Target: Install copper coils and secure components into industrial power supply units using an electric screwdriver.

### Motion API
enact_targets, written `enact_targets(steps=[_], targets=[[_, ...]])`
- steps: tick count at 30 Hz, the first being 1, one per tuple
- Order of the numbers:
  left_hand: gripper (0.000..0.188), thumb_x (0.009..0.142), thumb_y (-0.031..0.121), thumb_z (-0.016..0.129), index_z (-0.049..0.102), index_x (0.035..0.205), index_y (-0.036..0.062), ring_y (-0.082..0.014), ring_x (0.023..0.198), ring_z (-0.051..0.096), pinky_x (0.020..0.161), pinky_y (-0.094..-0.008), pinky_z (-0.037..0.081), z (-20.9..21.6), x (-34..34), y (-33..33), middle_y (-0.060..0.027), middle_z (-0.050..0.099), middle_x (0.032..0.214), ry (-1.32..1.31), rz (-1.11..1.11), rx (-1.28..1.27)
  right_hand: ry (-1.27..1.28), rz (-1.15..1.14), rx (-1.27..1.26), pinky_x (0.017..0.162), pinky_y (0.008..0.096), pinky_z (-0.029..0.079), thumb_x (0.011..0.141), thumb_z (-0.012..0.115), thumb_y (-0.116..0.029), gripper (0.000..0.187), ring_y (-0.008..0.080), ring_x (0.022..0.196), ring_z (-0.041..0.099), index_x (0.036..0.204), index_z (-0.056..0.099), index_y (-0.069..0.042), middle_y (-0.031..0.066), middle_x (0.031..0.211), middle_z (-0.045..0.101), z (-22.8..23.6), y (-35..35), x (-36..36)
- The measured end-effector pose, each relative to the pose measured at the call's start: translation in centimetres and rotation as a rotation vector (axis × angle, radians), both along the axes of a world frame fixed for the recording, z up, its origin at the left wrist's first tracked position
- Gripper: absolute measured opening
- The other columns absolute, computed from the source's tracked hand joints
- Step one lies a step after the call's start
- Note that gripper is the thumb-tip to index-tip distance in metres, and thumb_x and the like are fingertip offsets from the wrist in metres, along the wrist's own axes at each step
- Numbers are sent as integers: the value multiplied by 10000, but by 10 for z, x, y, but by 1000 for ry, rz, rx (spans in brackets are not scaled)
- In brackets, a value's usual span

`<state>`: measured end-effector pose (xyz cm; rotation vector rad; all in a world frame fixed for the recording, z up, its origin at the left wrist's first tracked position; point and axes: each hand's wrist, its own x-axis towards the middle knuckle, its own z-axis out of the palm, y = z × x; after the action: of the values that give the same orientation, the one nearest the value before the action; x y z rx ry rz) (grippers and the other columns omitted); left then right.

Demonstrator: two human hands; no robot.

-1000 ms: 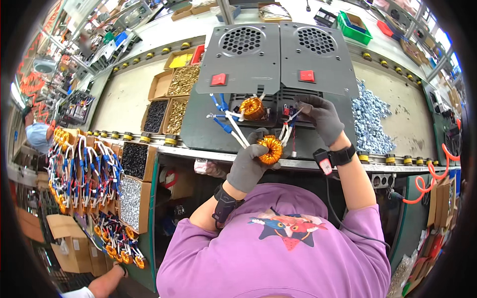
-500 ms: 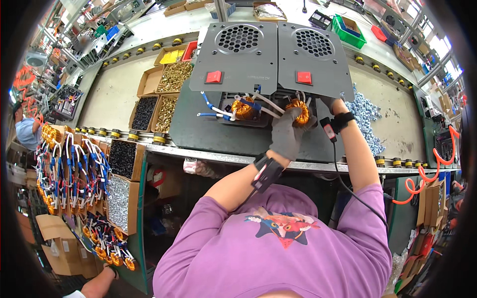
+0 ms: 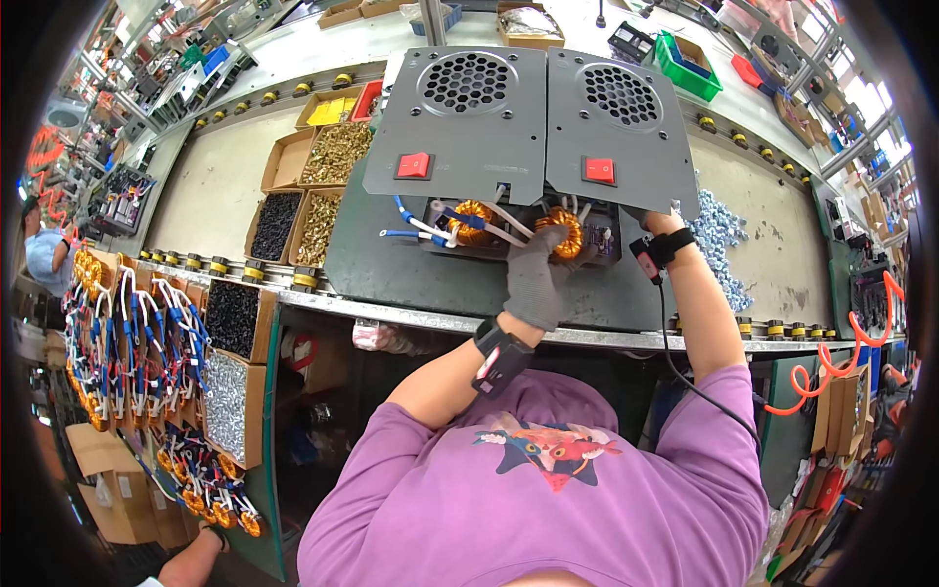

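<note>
My left hand (image 3: 536, 286), in a grey glove, is closed on a copper-wound toroid coil (image 3: 567, 238) with white leads, over a dark circuit board (image 3: 602, 235). A second copper coil (image 3: 470, 223) sits to its left, with white and blue leads ending in ring terminals. Above the board stand two grey metal panels (image 3: 460, 132), each with a honeycomb vent and a red rocker switch (image 3: 599, 170). My right hand (image 3: 666, 223) reaches behind the lower right corner of the right panel; its fingers are hidden there.
Boxes of brass-coloured fittings (image 3: 337, 155) and black parts (image 3: 274, 223) stand left of the dark mat (image 3: 391, 284). A heap of pale blue parts (image 3: 719, 240) lies right. Coils with leads (image 3: 137, 333) hang at lower left. A coiled orange hose (image 3: 831, 372) hangs at right.
My left hand has shifted left with the copper coil, bringing it nearer the second coil. My right hand has slipped a little further behind the panel's edge.
</note>
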<state>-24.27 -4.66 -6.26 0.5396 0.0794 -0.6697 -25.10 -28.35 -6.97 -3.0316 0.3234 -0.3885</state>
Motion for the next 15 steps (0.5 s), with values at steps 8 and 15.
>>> enact_targets(steps=[8,15], targets=[[233,902,118,570,544,1098,-4,-281,996,597,854,-461,572,-6,8,7,-134,558,1081,105,-46,-54,8,107,-64,813,364,505,872,622,-231,236,260,902,640,1066,669,-107,101,1000,677,19,31,5],[236,904,96,586,554,1114,-7,-289,1041,606,915,-475,557,-12,22,-15,-131,590,1119,121,-93,-399,149,28,-73,807,396,512,885,608,-252,263,308,907,645,1082,663,-86,136,997,678,16,41,2]])
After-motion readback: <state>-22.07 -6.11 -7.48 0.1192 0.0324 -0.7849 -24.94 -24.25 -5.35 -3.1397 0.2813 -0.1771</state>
